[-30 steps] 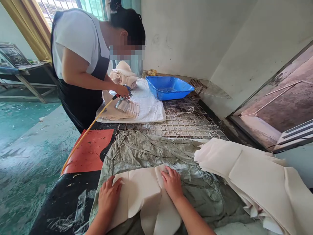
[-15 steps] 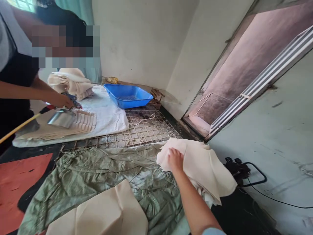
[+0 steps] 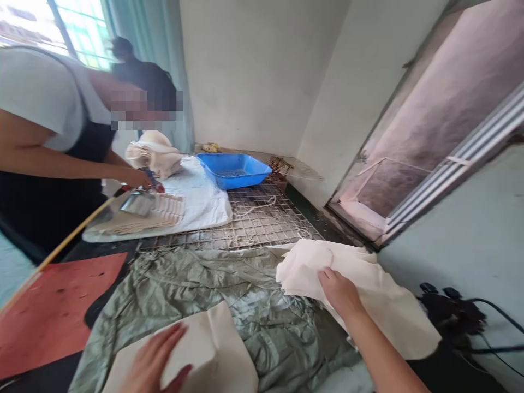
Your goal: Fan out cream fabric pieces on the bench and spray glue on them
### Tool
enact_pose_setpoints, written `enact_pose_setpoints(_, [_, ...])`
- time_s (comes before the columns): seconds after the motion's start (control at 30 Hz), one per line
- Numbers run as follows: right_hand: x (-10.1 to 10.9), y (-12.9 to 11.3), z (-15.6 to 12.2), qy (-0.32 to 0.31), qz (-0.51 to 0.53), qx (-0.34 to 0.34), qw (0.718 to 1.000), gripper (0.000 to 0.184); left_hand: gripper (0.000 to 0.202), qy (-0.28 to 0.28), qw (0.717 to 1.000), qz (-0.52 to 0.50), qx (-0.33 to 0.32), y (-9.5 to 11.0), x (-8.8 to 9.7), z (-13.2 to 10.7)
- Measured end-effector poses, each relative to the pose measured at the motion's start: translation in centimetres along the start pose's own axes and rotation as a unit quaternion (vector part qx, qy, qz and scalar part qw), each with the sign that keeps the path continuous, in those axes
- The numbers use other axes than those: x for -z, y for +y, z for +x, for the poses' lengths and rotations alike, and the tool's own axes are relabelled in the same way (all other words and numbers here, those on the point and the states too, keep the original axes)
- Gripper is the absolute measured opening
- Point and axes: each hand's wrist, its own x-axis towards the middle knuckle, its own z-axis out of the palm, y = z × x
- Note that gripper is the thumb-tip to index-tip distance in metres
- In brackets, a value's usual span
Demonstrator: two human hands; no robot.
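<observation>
My right hand [image 3: 341,295] rests on a stack of cream, cloth-like sheets [image 3: 387,284] at the right. Its fingers are drawn together at the top sheet, where a fold or edge curves beside the fingertips. At the lower left, my left hand [image 3: 158,357] has its fingers stretched and thumb apart, somewhat blurred. Below it lies a separate creased cream sheet [image 3: 233,344], placed on a rumpled green cloth [image 3: 184,278]. Whether the left palm touches this sheet I cannot tell.
At the left a co-worker [image 3: 45,125] holds a spray gun with a metal cup [image 3: 137,203] over cream pieces. A yellow hose [image 3: 77,232] trails from it. Behind are a blue tub [image 3: 235,172] and wire mesh [image 3: 262,221]; a black device [image 3: 450,311] stands right.
My left hand has come into view over the near sheet. My right hand's fingers have gone from spread flat to drawn together, farther back on the stack. The view has shifted left.
</observation>
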Motion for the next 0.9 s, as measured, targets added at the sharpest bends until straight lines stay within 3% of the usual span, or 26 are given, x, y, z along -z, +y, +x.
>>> enact_pose_setpoints(0.1, [5.2, -4.3, -4.6, 0.102, 0.024, 0.202, 0.974, 0.025, 0.073, -0.124, 0.980, -0.056, -0.143, 8.6, 0.7, 1.9])
enact_pose_setpoints(0.17, [9.2, -7.1, -7.1, 0.154, 0.082, 0.293, 0.940, 0.022, 0.093, -0.158, 0.961, -0.099, -0.207, 13.4, 1.1, 3.8])
enact_pose_setpoints(0.2, [11.0, -8.1, -8.0, 0.155, 0.116, 0.318, 0.928, 0.023, 0.087, -0.166, 0.950, -0.121, -0.236, 15.1, 1.5, 4.5])
enact_pose_setpoints(0.27, [13.2, -9.1, -9.1, 0.141, 0.182, 0.331, 0.915, 0.023, 0.038, -0.206, 0.919, -0.169, -0.289, 16.8, 3.0, 5.3])
enact_pose_setpoints(0.33, [13.7, -8.6, -9.5, 0.111, 0.234, 0.293, 0.920, 0.018, 0.015, -0.225, 0.907, -0.200, -0.293, 16.6, 5.3, 5.2])
enact_pose_setpoints(0.4, [13.1, -7.3, -9.5, 0.059, 0.275, 0.243, 0.928, 0.011, 0.018, -0.210, 0.922, -0.209, -0.251, 15.2, 8.0, 4.6])
enact_pose_setpoints(0.47, [12.4, -6.1, -9.5, -0.016, 0.327, 0.195, 0.924, 0.015, 0.018, -0.190, 0.939, -0.211, -0.196, 13.5, 10.5, 4.0])
enact_pose_setpoints(0.53, [12.2, -6.0, -9.7, -0.081, 0.406, 0.121, 0.902, 0.024, 0.016, -0.179, 0.947, -0.220, -0.153, 11.8, 12.4, 3.3])
enact_pose_setpoints(0.67, [12.6, -8.1, -9.9, -0.139, 0.556, -0.028, 0.819, 0.030, 0.019, -0.156, 0.948, -0.272, -0.057, 9.4, 14.3, 1.6])
enact_pose_setpoints(0.8, [12.9, -9.3, -9.4, -0.157, 0.581, -0.099, 0.793, 0.037, 0.030, -0.118, 0.914, -0.375, 0.098, 7.2, 14.9, 0.1])
enact_pose_setpoints(0.9, [13.3, -9.3, -9.0, -0.163, 0.623, -0.114, 0.757, 0.043, 0.039, -0.088, 0.857, -0.462, 0.210, 5.9, 15.4, -0.5])
